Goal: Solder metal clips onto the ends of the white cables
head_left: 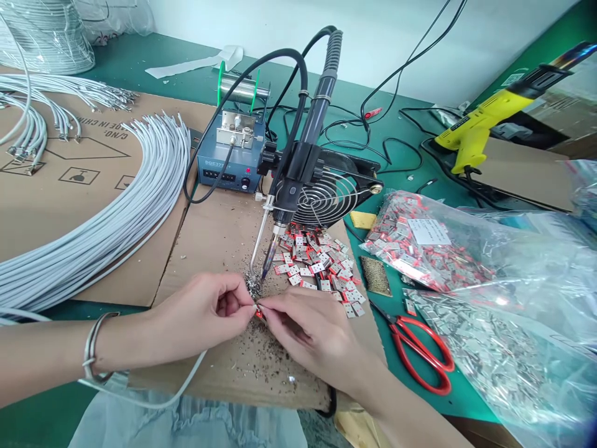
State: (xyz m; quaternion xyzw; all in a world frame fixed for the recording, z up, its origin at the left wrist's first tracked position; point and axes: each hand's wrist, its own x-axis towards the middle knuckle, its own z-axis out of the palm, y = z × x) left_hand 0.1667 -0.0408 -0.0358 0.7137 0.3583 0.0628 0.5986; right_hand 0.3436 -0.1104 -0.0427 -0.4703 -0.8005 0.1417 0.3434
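Observation:
My left hand (214,311) is closed in a pinch on the end of a white cable (189,379), which loops down below the wrist. My right hand (312,330) pinches a small red USB connector (260,315), mostly hidden by the fingers. Both sets of fingertips meet over the cardboard (219,376), just below the tip of a mounted soldering iron (268,258). A thin metal solder feed tube (259,236) ends beside that tip. Loose red and silver USB connectors (321,264) lie in a pile behind my right hand.
A blue solder feeder (212,152) and fan (326,199) stand behind the iron. Bundled white cables (140,211) lie left. On the right are red-handled scissors (422,354), a bag of connectors (420,242), a bag of metal parts (485,354) and a yellow heat gun (485,118).

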